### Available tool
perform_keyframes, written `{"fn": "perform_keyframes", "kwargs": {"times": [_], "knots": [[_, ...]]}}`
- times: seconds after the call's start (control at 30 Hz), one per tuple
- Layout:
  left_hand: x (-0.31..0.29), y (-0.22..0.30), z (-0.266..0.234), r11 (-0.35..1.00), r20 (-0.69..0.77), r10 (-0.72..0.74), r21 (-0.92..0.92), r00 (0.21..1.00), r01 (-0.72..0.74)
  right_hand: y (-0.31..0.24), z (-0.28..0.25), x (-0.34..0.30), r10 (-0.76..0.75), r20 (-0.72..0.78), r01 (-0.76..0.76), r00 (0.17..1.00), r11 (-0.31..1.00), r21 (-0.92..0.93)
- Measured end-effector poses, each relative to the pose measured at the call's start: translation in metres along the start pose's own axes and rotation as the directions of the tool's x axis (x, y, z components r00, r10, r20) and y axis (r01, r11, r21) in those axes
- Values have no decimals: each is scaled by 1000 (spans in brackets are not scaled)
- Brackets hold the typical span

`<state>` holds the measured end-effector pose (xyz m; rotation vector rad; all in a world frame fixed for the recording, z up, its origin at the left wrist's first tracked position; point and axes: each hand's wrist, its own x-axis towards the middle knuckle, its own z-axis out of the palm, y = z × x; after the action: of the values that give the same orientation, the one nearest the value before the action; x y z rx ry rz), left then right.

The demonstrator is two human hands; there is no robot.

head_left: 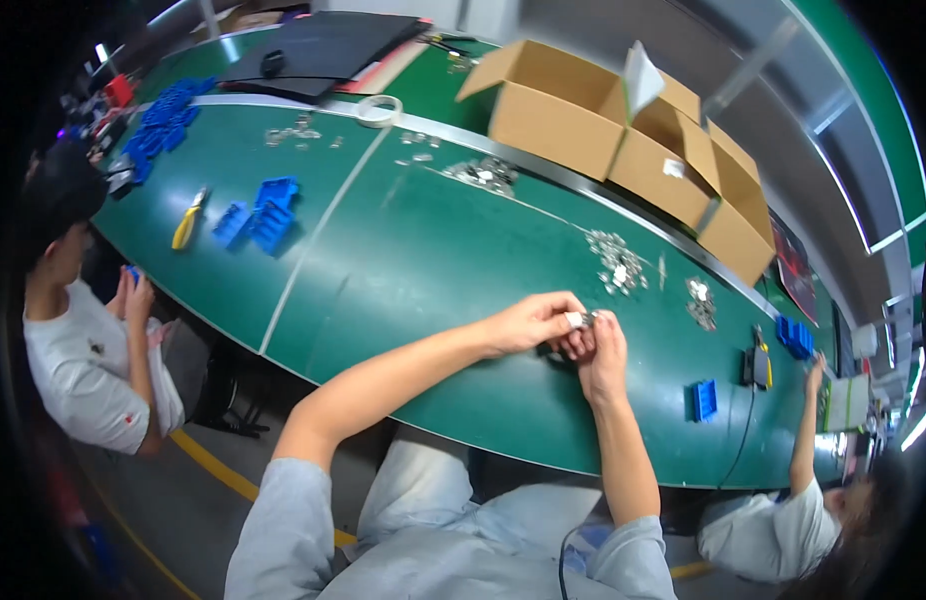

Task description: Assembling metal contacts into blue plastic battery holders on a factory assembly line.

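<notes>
Both hands, left hand [528, 322] and right hand [603, 352], pinch a small metal part [575, 320] over open green table [413, 270].

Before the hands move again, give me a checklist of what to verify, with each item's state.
1. Small metal part pinched in left hand: ok.
2. Right hand meets the left over the green table: ok.
3. What the right hand grips: cannot tell, its fingers hide it.
4. Nearest pile of metal parts lies just beyond the hands: ok.
5. Blue tray lies apart, to the right of the hands: ok.
6. Cardboard boxes stand open: ok.
</notes>
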<state>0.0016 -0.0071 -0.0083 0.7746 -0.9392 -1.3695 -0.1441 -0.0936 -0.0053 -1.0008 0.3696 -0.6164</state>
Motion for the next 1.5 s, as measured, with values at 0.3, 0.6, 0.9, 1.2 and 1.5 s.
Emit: {"fn": "perform_keyframes", "kwargs": {"times": [0.3, 0.6, 0.9, 1.2, 1.5], "knots": [[0, -2, -5, 999, -170, -33, 22, 985, 37, 1, -6, 0, -102, 24, 103, 995, 911, -399], [-2, -2, -6, 998, -180, 9, -52, 984, -18, 0, -13, 3, -164, 11, 152, 986, 891, -428], [-3, -1, -2, 994, -218, 35, 110, 975, -11, -3, -8, -1, -152, 15, 135, 988, 824, -551], [5, -12, -7, 995, -254, 58, 99, 965, -33, -33, -15, -1, -160, -175, 93, 971, 935, -343], [3, -9, -14, 991, -303, 101, 113, 948, -69, -106, -157, -84, -664, -306, -87, 682, 341, -936]]}}
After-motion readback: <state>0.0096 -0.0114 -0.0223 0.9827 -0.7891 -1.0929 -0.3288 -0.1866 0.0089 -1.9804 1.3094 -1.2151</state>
